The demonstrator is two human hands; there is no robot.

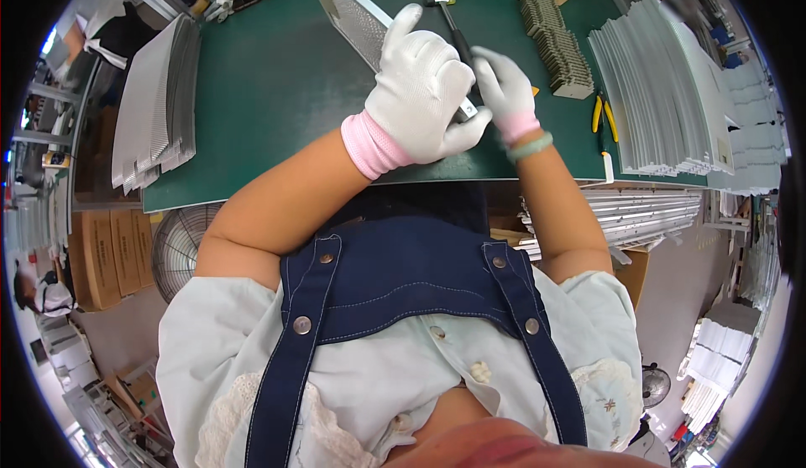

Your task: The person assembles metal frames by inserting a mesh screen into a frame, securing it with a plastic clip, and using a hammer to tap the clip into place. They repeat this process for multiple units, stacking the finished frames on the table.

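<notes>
My left hand [426,90], in a white glove with a pink cuff, is closed around a long, thin panel [357,27]. The panel has a pale metal edge and a grey textured face, and it slants from the upper left down to beneath my fingers. My right hand [506,90], gloved the same way, is beside the black handle of a hammer [457,38]. Its fingers look apart, and whether they touch the handle is unclear. The hammer's head points away from me, while the handle's near end is partly hidden by my left hand.
The green tabletop [260,90] carries a stack of pale panels [159,103] at left and another stack [659,90] at right. A row of small metal pieces [558,48] and yellow-handled pliers [603,120] lie right of my right hand. A fan [180,250] stands below the table's left edge.
</notes>
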